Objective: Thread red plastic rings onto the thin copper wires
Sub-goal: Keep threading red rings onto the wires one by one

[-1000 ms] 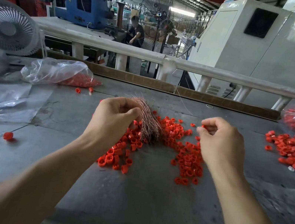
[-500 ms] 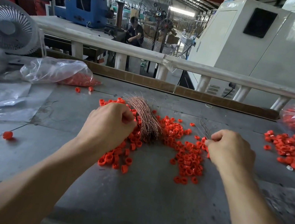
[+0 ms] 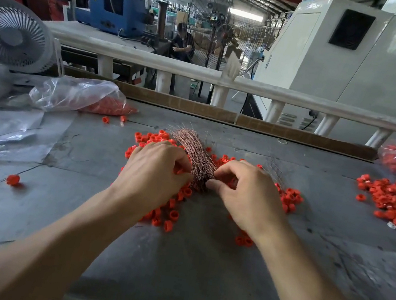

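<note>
From the head view we see that the right hand (image 3: 247,194), which half a second ago sat well to the right over the loose rings, has come in to the bundle of copper wires (image 3: 196,160), and both hands now meet at its near end. The left hand (image 3: 154,171) has its fingers curled, its grip grasping the bundle's left side. The right hand's thumb and forefinger pinch at the wire ends; whether a ring sits in that pinch we cannot tell. The wires are thin, coppery strands fanned in a curved sheaf, lying on the grey, scuffed surface (image 3: 198,267). The red plastic rings (image 3: 170,217) are small, glossy short tubes scattered around and under both hands. A clear plastic bag (image 3: 75,95) of more rings lies crumpled at far left.
</note>
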`<state>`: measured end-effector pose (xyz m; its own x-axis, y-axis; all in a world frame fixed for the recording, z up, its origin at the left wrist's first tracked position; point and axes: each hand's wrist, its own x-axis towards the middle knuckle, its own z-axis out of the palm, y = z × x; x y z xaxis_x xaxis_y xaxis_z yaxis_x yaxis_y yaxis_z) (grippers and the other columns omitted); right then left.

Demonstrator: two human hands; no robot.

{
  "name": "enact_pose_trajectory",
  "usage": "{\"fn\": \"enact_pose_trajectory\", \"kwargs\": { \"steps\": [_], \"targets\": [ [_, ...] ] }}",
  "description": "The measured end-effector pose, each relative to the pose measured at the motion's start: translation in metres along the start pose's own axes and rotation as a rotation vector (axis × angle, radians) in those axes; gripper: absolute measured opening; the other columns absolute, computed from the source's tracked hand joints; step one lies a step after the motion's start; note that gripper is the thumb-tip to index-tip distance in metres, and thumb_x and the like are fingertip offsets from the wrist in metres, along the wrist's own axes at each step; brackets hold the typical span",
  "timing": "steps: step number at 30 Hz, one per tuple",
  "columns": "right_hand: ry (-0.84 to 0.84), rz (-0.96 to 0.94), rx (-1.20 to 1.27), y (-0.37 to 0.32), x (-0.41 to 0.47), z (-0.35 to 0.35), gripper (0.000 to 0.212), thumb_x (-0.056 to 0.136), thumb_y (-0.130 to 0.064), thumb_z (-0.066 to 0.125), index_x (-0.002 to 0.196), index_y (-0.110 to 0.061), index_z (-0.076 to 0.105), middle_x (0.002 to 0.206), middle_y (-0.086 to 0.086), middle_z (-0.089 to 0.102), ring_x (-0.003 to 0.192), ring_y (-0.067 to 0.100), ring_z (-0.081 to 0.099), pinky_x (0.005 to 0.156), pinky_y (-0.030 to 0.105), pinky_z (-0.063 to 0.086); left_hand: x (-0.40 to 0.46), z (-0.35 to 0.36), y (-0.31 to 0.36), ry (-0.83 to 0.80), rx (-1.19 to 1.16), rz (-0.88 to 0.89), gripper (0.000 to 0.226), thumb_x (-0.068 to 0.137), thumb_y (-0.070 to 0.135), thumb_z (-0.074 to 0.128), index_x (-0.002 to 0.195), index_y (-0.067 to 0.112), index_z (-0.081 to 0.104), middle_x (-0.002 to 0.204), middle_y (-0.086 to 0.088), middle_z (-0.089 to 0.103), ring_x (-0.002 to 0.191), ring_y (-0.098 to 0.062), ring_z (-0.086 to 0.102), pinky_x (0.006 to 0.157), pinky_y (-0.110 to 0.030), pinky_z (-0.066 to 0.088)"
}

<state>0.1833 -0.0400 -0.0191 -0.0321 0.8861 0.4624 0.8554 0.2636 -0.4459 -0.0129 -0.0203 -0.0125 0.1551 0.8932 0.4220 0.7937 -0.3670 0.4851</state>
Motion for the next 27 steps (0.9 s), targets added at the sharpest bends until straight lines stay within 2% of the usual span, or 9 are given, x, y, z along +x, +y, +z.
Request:
{"fn": "enact_pose_trajectory", "kwargs": {
  "steps": [3,8,10,12,14,20,25,27],
  "targets": [
    [0.039,-0.010,-0.052,-0.003,0.000,0.002,0.012,0.087,-0.035,0.079,0.090,-0.024,0.074,0.085,-0.009,0.064,0.087,0.016,0.058,0.073,0.030,0.041,-0.001,0.001,0.004,0.003,-0.048,0.064,0.007,0.086,0.036,0.078,0.092,0.031,0.077,0.092,0.013,0.068,0.094,-0.012,0.060,0.089,-0.037,0.048],
    [0.067,-0.028,-0.009,-0.004,-0.001,0.000,0.007,0.089,-0.030,0.077,0.088,-0.023,0.075,0.085,-0.008,0.067,0.087,0.017,0.059,0.077,0.034,0.045,-0.002,0.003,0.007,-0.052,-0.120,0.150,0.007,0.088,0.028,0.075,0.092,0.033,0.077,0.086,0.019,0.068,0.087,-0.004,0.061,0.086,-0.039,0.051],
    [0.107,-0.047,0.006,-0.006,-0.002,-0.002,0.008,0.089,-0.030,0.078,0.086,-0.023,0.074,0.083,-0.008,0.065,0.086,0.015,0.059,0.075,0.033,0.046,-0.002,0.005,0.006,-0.056,-0.134,0.169,0.010,0.088,0.027,0.074,0.094,0.035,0.076,0.086,0.022,0.068,0.086,0.000,0.061,0.083,-0.031,0.051],
    [0.150,-0.083,0.003,-0.008,-0.003,-0.004,0.008,0.089,-0.029,0.078,0.085,-0.023,0.074,0.080,-0.009,0.063,0.084,0.016,0.058,0.073,0.033,0.045,0.000,0.007,0.004,-0.026,-0.155,0.177,0.013,0.089,0.026,0.075,0.097,0.036,0.075,0.084,0.025,0.067,0.087,0.004,0.061,0.074,-0.011,0.044],
    [0.198,-0.142,-0.012,-0.011,-0.004,-0.006,0.009,0.089,-0.026,0.079,0.085,-0.021,0.073,0.079,-0.010,0.062,0.084,0.016,0.059,0.072,0.034,0.047,0.000,0.009,0.004,0.005,-0.211,0.174,0.016,0.088,0.027,0.076,0.100,0.038,0.073,0.084,0.027,0.067,0.087,0.008,0.061,0.070,-0.005,0.041],
    [0.273,-0.292,0.025,-0.020,-0.006,-0.009,0.009,0.089,-0.021,0.079,0.086,-0.015,0.073,0.080,-0.007,0.065,0.079,0.018,0.058,0.070,0.035,0.048,-0.002,0.008,0.008,0.062,-0.333,0.222,0.020,0.089,0.025,0.075,0.099,0.042,0.071,0.088,0.028,0.069,0.084,0.006,0.065,0.068,-0.005,0.043],
    [0.227,-0.262,0.165,-0.019,-0.005,-0.007,0.011,0.096,-0.024,0.072,0.090,-0.015,0.075,0.081,-0.008,0.066,0.082,0.014,0.060,0.076,0.034,0.049,0.000,0.003,0.007,0.101,-0.351,0.192,0.016,0.087,0.019,0.080,0.088,0.035,0.077,0.084,0.029,0.070,0.080,0.009,0.065,0.065,-0.003,0.043],
    [0.192,-0.215,0.249,-0.017,-0.005,-0.007,0.007,0.098,-0.020,0.070,0.099,-0.016,0.076,0.090,-0.009,0.071,0.091,0.011,0.065,0.083,0.031,0.051,0.000,0.002,0.007,0.097,-0.350,0.196,0.015,0.086,0.018,0.081,0.088,0.033,0.079,0.078,0.028,0.070,0.080,0.010,0.065,0.066,-0.002,0.042]
  ]
}}
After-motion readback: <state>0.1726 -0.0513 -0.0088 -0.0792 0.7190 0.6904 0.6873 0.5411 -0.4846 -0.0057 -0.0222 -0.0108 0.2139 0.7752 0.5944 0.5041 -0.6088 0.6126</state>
